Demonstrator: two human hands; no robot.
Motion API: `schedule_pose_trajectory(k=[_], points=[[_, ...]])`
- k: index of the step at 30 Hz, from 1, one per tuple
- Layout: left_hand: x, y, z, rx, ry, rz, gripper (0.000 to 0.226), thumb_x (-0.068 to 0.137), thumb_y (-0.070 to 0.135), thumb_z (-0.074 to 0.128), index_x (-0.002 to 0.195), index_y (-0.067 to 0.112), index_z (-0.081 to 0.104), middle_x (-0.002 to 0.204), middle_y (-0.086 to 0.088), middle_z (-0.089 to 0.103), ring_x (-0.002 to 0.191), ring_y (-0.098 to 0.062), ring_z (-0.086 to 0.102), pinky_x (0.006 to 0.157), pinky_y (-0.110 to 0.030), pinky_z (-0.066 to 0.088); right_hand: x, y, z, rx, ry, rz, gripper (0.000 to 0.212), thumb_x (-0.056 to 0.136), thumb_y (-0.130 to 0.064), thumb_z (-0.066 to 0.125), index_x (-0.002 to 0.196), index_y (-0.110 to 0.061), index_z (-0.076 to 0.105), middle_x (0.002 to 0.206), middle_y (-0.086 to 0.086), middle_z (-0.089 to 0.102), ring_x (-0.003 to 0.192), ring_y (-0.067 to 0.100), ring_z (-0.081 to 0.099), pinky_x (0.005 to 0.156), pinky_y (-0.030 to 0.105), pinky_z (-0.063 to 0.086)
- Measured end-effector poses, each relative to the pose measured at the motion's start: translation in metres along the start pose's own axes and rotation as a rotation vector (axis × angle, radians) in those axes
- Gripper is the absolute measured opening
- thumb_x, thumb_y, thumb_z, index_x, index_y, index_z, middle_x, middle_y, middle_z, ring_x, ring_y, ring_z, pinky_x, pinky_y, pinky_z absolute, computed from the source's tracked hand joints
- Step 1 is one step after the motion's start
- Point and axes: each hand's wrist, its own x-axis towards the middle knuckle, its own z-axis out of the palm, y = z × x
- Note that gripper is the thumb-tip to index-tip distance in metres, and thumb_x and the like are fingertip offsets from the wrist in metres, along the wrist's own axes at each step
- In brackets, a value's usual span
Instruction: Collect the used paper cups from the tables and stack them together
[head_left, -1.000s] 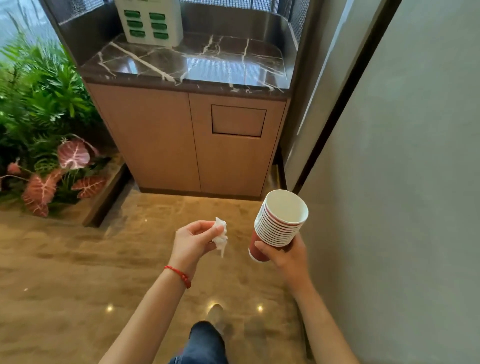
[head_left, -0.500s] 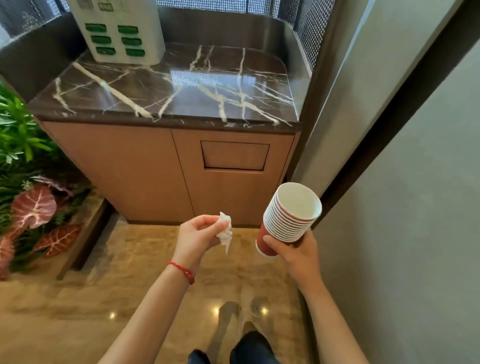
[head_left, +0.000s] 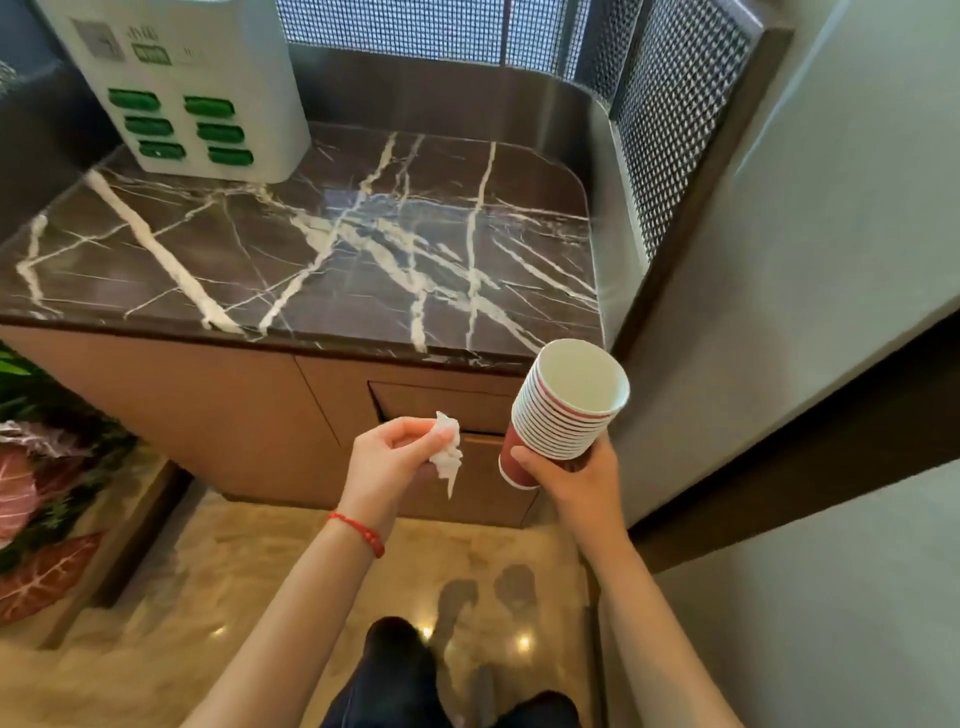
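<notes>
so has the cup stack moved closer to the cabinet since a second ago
Yes. The cup stack in the right hand has come forward and now overlaps the marble counter edge.

Both bare forearms reach forward from bottom of view, roughly parallel. Left hand (head_left: 387, 460) raised at mid-frame, fingers curled, thumb and fingertips pinching a crumpled white tissue (head_left: 448, 453); thin red string bracelet (head_left: 363, 531) on left wrist. Right hand (head_left: 576, 478) beside it, fingers wrapped around the base of a tilted stack of nested red-and-white paper cups (head_left: 563, 410), mouth facing up.
</notes>
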Motion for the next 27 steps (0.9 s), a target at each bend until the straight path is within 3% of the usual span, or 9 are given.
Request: schedule_pose_trajectory(k=[4, 13, 19, 22, 27], points=[[0.051, 0.015, 0.01, 0.028, -0.036, -0.01, 0.004, 0.072, 0.019, 0.076, 0.075, 0.017, 0.073, 0.069, 0.0, 0.074, 0.069, -0.014, 0.071, 0.056, -0.019, 0.053, 0.051, -0.002, 0.009, -0.017, 0.061, -0.023, 0.065, 0.06, -0.022, 0.086, 0.113, -0.036, 0.05, 0.101, -0.023, 0.065, 0.098, -0.006, 0.06, 0.075, 0.008, 0.049], [0.175, 0.059, 0.028, 0.051, -0.167, -0.036, 0.004, 0.073, 0.017, 0.075, 0.072, 0.016, 0.071, 0.062, 0.003, 0.071, 0.06, -0.005, 0.067, 0.051, -0.014, 0.05, 0.159, -0.006, 0.034, -0.045, 0.27, -0.072, 0.066, 0.063, -0.008, 0.085, 0.121, -0.01, 0.053, 0.106, -0.012, 0.064, 0.097, -0.005, 0.061, 0.074, 0.006, 0.047], [0.229, 0.071, 0.034, 0.066, -0.222, -0.086, 0.004, 0.074, 0.014, 0.074, 0.073, 0.016, 0.071, 0.064, 0.002, 0.072, 0.065, -0.008, 0.069, 0.053, -0.015, 0.052, 0.193, 0.002, 0.046, -0.08, 0.38, -0.005, 0.066, 0.061, -0.017, 0.087, 0.118, -0.021, 0.053, 0.105, -0.014, 0.065, 0.099, -0.003, 0.06, 0.078, 0.008, 0.047], [0.246, 0.073, 0.039, 0.087, -0.255, -0.106, 0.005, 0.073, 0.017, 0.075, 0.076, 0.016, 0.072, 0.068, 0.002, 0.074, 0.068, -0.008, 0.069, 0.055, -0.016, 0.052, 0.208, 0.004, 0.048, -0.072, 0.401, 0.005, 0.064, 0.06, -0.014, 0.087, 0.113, -0.028, 0.053, 0.102, -0.018, 0.065, 0.096, -0.007, 0.061, 0.072, 0.005, 0.047], [0.268, 0.076, 0.046, 0.098, -0.262, -0.138, 0.011, 0.073, 0.016, 0.075, 0.082, 0.012, 0.07, 0.075, -0.002, 0.074, 0.075, -0.015, 0.069, 0.063, -0.024, 0.054, 0.231, 0.001, 0.047, -0.111, 0.412, 0.02, 0.065, 0.06, -0.022, 0.087, 0.106, -0.046, 0.048, 0.105, -0.027, 0.059, 0.099, -0.018, 0.053, 0.077, 0.0, 0.041]])
